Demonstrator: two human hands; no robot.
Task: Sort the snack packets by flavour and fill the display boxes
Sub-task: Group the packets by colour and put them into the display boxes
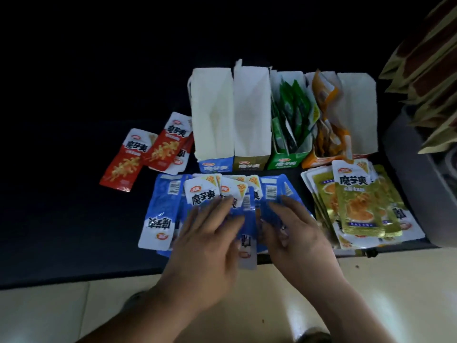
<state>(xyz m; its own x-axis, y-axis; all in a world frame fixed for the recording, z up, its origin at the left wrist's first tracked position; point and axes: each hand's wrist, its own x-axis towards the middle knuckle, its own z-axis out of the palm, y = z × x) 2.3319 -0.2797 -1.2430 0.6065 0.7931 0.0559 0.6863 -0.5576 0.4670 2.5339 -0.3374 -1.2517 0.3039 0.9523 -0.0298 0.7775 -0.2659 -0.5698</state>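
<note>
Underneath left hand (210, 233), right hand (301, 231), blue packets (160, 206)

Blue-and-white packets (160, 214), red packets (138, 157), gold packets (363, 206), green packets (291, 112), white-walled boxes (212, 107), black surface (61, 206).

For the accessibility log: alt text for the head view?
Left hand and right hand rest on spread blue packets. Behind, blue box and gold box look empty; green box and orange box hold packets. Red packets lie left, gold packets right.
</note>
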